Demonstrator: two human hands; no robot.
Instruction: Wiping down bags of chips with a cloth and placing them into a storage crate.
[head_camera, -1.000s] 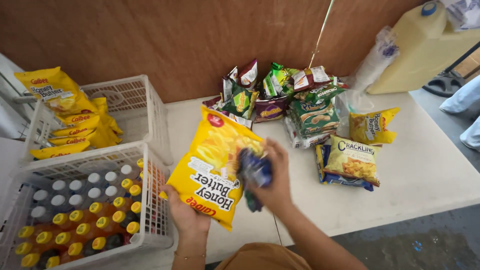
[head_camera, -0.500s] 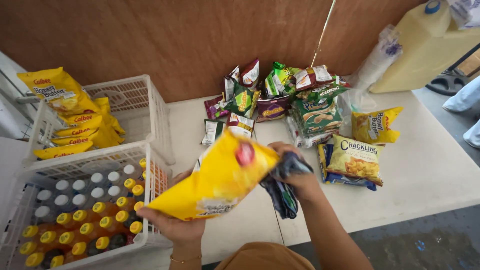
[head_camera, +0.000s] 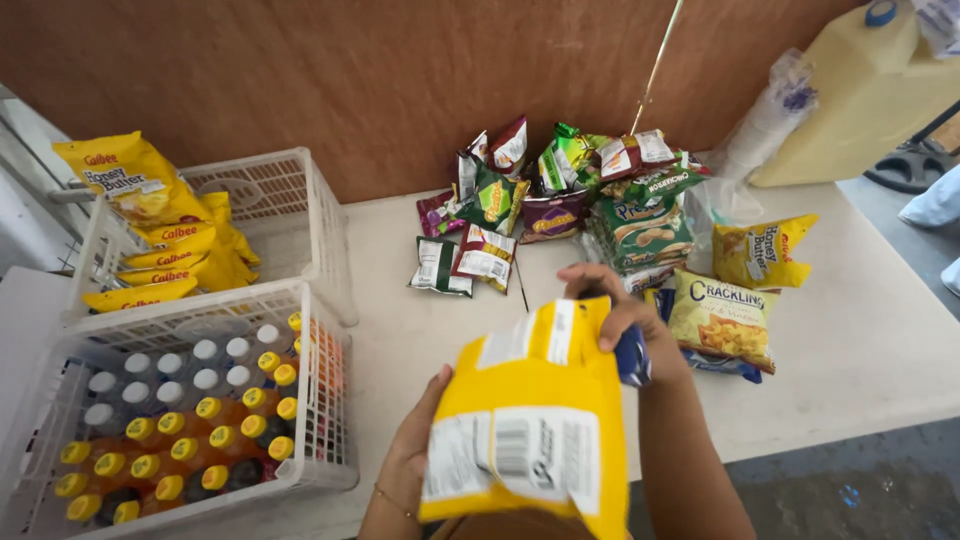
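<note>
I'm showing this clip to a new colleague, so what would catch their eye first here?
First, the big yellow snack bag at bottom centre, back side up, held by the left hand at its edge and the right hand at its top. Next, the heap of mixed snack packets against the brown wall. On the left, a white basket of bottles with yellow and white caps, behind it another basket of yellow bags.

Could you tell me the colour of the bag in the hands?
Yellow bag, white panels; head view.
</note>
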